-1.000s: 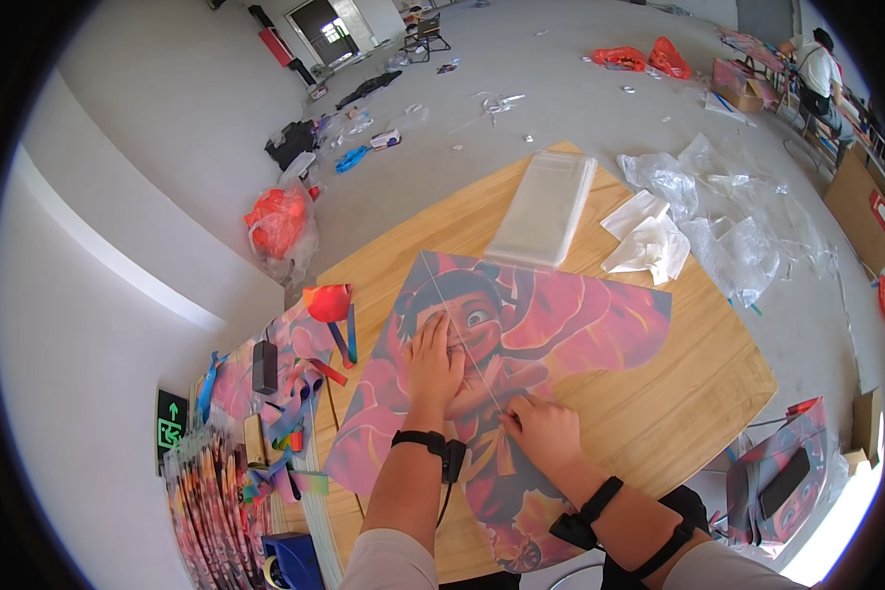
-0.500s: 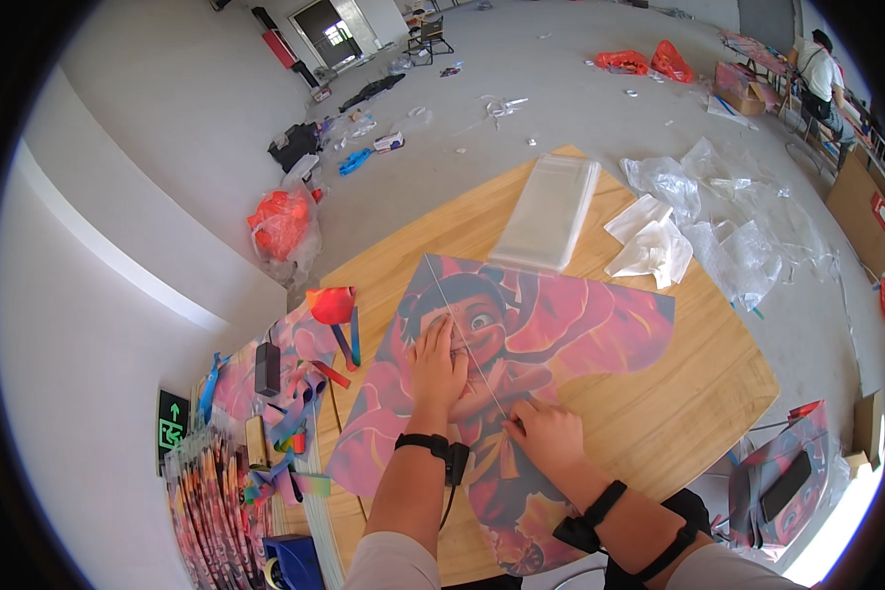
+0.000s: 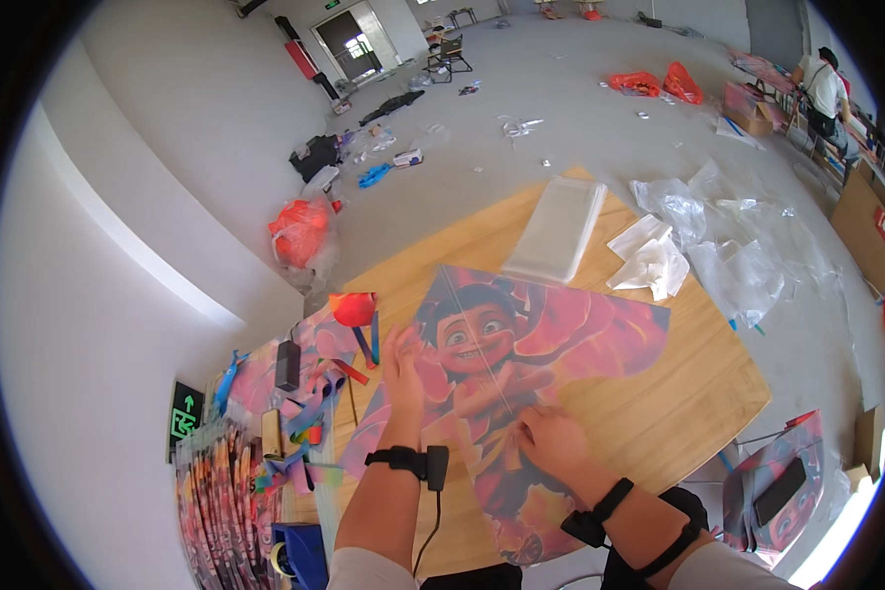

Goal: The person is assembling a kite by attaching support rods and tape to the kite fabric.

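Moved left vs prev., L hand [image 3: 403, 377] loosely extended, empty, by printed sheet [image 3: 482, 339]; R hand [image 3: 555, 440] curled over it, grip unclear

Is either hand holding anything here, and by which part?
The left hand grips nothing visible. The right hand is curled over the middle of the printed sheet; whether it pinches anything cannot be told.

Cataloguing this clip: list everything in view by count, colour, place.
Printed sheet: one, reddish, tabletop
Table: one, tan, centre
Plastic stack: one, clear, table's far edge
Wrapping: count unclear, white, table right
Sheeting: count unclear, clear, right floor
Ribbons: several, multicoloured, left
Tape dispenser: one, blue, lower left
Bags: several, red, floor
Chair: one, black, far floor
Person: one, white top, upper right
Left grip: one, bare, sheet's left
Right grip: one, bare, sheet's middle
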### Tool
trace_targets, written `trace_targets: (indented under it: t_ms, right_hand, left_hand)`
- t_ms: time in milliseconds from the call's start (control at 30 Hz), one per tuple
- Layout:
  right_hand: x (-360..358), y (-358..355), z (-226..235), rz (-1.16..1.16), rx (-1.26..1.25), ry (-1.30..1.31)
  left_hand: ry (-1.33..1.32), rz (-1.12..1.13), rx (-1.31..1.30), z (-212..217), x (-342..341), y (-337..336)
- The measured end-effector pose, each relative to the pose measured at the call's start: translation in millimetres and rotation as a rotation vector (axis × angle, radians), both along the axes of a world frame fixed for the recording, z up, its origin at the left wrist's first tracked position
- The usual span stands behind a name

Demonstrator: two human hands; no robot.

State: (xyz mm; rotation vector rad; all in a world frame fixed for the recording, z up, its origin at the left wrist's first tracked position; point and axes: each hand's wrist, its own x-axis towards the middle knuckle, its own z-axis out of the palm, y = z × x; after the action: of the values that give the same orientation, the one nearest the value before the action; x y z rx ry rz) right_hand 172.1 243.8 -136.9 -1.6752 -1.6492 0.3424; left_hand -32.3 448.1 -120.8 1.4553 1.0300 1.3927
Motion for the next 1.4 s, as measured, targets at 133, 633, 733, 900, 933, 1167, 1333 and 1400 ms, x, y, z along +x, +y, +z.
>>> trace_targets:
  t_ms: [133, 633, 733, 900, 933, 1167, 1333, 1400]
  right_hand:
    - [12.5, -16.7, 12.5, 0.140, 0.017, 0.083]
    - [48.7, -170.6, 75.8, 0.231, -0.416, 0.382]
    - [50.7, -219.4, 75.0, 0.224, -0.511, 0.471]
    - [59.4, -276.5, 59.5, 0.137, -0.623, 0.576]
    - [62.2, -288.7, 55.6, 0.120, -0.593, 0.610]
    - [70.8, -338.2, 38.2, 0.118, -0.309, 0.689]
    - [64.7, -344.3, 28.6, 0.094, -0.249, 0.662]
    - [62.4, -343.7, 27.1, 0.088, -0.242, 0.653]
  left_hand:
    - [-0.130, -0.120, -0.037, 70.4, -55.0, -78.7]
    - [0.073, 0.758, -0.258, 77.3, -333.7, -438.4]
    - [0.265, 0.888, -0.222, 30.7, -376.2, -461.5]
    - [0.647, 0.879, -0.154, 6.5, -403.4, -460.3]
    - [0.648, 0.870, -0.189, 6.8, -406.4, -455.7]
    - [0.692, 0.640, -0.170, 16.0, -428.9, -389.0]
    - [0.438, 0.475, -0.489, 22.8, -429.6, -359.7]
    - [0.299, 0.550, -0.720, 26.7, -427.6, -351.4]
